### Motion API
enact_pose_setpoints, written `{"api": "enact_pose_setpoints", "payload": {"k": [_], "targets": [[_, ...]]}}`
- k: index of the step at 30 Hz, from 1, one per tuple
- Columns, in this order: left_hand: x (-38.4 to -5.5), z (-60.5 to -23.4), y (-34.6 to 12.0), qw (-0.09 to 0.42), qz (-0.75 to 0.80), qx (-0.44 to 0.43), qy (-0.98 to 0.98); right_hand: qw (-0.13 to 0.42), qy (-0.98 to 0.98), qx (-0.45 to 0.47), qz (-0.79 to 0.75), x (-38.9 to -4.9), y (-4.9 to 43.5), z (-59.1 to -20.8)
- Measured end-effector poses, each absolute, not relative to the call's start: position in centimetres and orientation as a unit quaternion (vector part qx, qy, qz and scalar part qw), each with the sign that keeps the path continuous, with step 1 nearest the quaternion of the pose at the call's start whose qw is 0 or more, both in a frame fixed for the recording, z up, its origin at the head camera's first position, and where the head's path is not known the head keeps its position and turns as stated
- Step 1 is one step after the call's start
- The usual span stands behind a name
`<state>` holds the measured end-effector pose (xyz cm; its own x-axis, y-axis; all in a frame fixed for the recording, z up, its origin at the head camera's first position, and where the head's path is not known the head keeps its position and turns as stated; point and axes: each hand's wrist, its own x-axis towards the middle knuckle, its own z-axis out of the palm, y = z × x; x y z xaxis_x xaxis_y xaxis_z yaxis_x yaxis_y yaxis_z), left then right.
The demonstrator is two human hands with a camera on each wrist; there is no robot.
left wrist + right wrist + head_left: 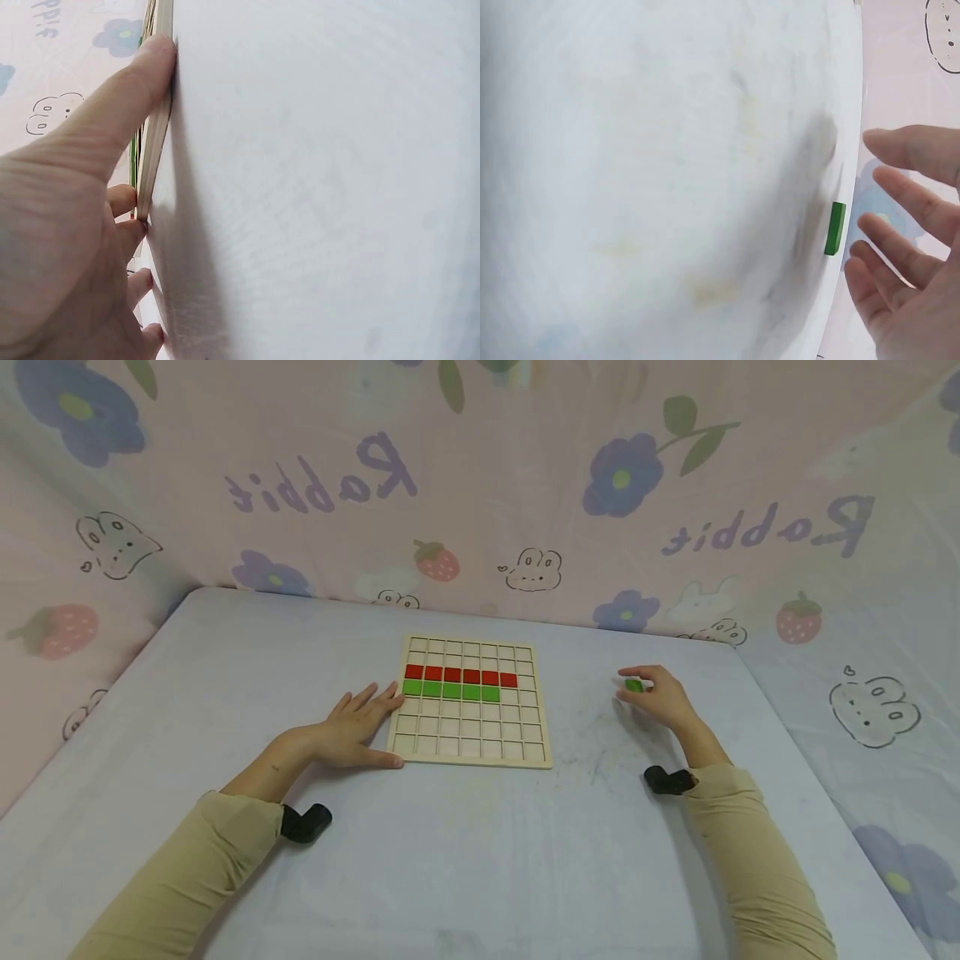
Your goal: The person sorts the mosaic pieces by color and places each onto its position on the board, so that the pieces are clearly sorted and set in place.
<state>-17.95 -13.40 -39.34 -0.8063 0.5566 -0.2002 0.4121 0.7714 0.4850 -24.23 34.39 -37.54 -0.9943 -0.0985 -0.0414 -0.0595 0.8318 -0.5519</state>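
A square wooden grid board [469,762] lies on the table, with a row of several red tiles [452,675] and, just below it, a row of several green tiles [452,690]. My left hand [341,733] rests against the board's left side. Its thumb touches the near left corner and its fingers spread along the edge; the left wrist view shows the thumb on the board's side [154,150]. Away to the right, a loose green tile [835,229] lies on the table. Over it hovers my right hand [660,697], thumb and fingers parted and apart from the tile.
The table has a white cover [480,860] with faint smudges. A printed curtain [487,485] hangs behind it and along its sides. A black wrist device [306,823] sits on the left cuff and another [669,780] on the right cuff.
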Motion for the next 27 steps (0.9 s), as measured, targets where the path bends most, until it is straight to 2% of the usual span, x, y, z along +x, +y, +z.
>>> {"api": "enact_pose_setpoints", "payload": {"k": [13,27], "targets": [[-17.84,-39.23,-13.35,0.162,0.22,0.266,0.924,0.054,0.957,-0.035,-0.283,-24.21,34.6,-37.92],[-17.82,-39.11,-13.3,0.166,0.223,0.262,0.924,0.044,0.956,-0.019,-0.29,-23.89,34.17,-37.91]]}}
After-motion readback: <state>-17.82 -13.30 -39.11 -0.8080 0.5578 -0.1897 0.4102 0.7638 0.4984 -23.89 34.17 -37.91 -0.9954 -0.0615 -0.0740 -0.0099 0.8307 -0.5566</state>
